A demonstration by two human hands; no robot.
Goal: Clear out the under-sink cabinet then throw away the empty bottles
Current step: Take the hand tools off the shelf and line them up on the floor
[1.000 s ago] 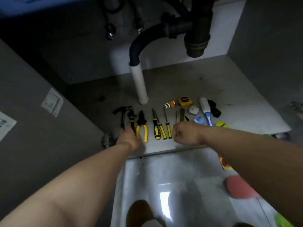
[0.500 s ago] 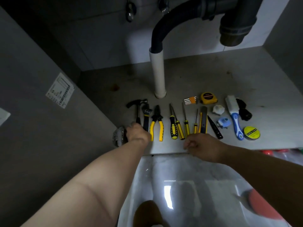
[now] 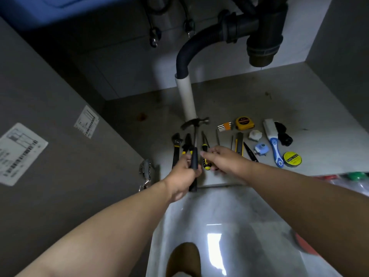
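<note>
My left hand (image 3: 182,176) grips the black handle of a hammer (image 3: 194,136), lifted off the cabinet floor (image 3: 249,100) with its head up by the white pipe. My right hand (image 3: 223,159) reaches over the yellow-and-black screwdrivers (image 3: 204,154), fingers stretched toward the hammer handle; I cannot tell whether it holds anything. A wrench (image 3: 176,148) and yellow pliers (image 3: 186,145) lie beside the left hand. Bottles with red and green caps (image 3: 357,176) lie on the floor at the right edge.
A white drain pipe (image 3: 186,96) stands behind the tools, under a black hose and trap (image 3: 259,47). To the right lie a tape measure (image 3: 244,123), a utility knife (image 3: 239,144), a blue-handled brush (image 3: 274,144) and yellow tape (image 3: 292,157). The cabinet door (image 3: 50,136) is open at left.
My left hand has taken the hammer and lifted it from the row, moving it right. My right hand moved up and left over the screwdrivers.
</note>
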